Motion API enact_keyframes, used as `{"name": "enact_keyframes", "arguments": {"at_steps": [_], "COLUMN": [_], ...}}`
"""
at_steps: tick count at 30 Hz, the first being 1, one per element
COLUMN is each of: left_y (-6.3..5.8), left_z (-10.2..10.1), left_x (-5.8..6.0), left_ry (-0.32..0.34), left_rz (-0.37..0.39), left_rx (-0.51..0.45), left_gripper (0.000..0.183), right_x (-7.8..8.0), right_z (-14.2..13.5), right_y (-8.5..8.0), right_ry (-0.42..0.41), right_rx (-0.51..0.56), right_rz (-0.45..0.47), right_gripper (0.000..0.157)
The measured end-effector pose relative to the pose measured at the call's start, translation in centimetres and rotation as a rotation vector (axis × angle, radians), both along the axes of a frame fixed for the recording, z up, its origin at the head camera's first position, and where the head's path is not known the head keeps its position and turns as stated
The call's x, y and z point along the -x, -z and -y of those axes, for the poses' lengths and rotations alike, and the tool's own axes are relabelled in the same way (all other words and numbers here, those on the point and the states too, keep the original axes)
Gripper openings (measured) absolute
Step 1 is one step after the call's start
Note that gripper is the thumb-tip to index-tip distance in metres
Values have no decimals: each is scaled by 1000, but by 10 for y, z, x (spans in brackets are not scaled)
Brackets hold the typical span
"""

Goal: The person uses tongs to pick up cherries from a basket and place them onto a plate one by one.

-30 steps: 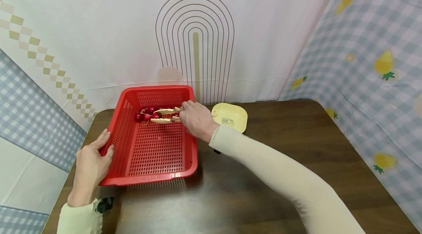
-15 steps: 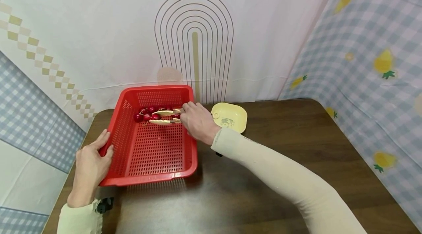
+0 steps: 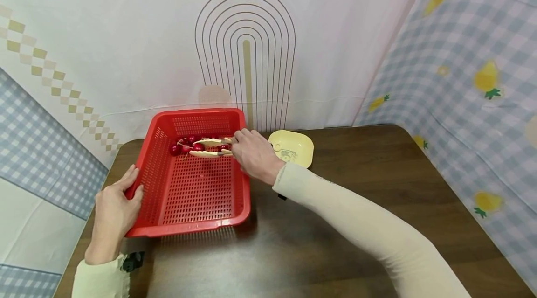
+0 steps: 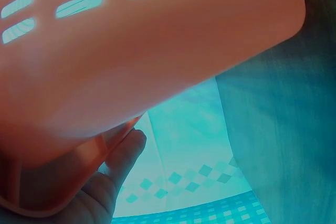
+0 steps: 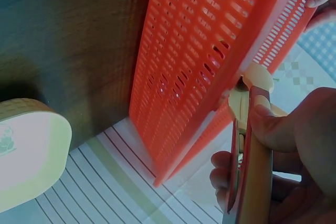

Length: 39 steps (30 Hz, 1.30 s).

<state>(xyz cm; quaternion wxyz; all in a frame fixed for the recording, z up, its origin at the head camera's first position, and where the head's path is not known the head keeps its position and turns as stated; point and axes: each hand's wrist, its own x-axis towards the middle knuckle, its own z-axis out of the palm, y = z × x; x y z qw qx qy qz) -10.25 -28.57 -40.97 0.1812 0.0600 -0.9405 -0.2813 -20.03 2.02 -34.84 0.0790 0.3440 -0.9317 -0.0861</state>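
Observation:
My left hand point(image 3: 115, 209) grips the left rim of a red perforated plastic basket point(image 3: 201, 190), thumb inside and fingers outside. In the left wrist view that hand point(image 4: 113, 177) curls at the basket's edge. My right hand point(image 3: 257, 154) holds a pair of pale yellow tongs point(image 3: 205, 154) over the basket's right side. Their two tips reach leftward, apart, on either side of a dark red cherry point(image 3: 199, 147). More cherries point(image 3: 175, 149), some with stems, lie together near the back of the basket. Seen from the right wrist, the fingers wrap the tongs' handles point(image 5: 260, 166).
A shallow pale yellow dish point(image 3: 303, 146) with a printed picture stands right of the basket, partly behind the right hand. Everything rests on a dark wooden table point(image 3: 356, 195). A patterned cloth point(image 3: 335, 55) hangs close behind the table's back edge.
The right hand has shifted very slightly right, with the tongs still around the cherry. The left hand and basket stay essentially in place; the head view drifts a little.

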Motion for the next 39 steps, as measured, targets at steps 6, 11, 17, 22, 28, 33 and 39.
{"name": "enact_keyframes", "arguments": {"at_steps": [6, 11, 17, 22, 28, 33, 39], "left_y": [0, 0, 0, -1, -2, -3, -1], "left_z": [0, 1, 2, 1, -2, -6, -7], "left_x": [0, -1, 0, 0, -1, -1, -3], "left_ry": [-5, -2, 4, -6, -19, -51, -35], "left_rz": [3, 0, -3, 11, 23, 8, -7], "left_rx": [-4, 1, -1, -9, -38, -70, -59], "left_gripper": [47, 48, 48, 49, 48, 46, 44], "right_x": [-1, -2, -2, -1, -1, -4, -8], "right_z": [-4, -8, -15, -24, -36, -48, -67], "right_y": [-5, -9, -10, -7, -6, -5, -3], "right_ry": [9, 7, -3, -7, -4, -6, 1], "right_rx": [33, 63, 99, 147, 192, 227, 266], "right_rz": [2, 6, 0, -5, -7, -25, -46], "right_gripper": [36, 37, 37, 34, 29, 25, 25]}}
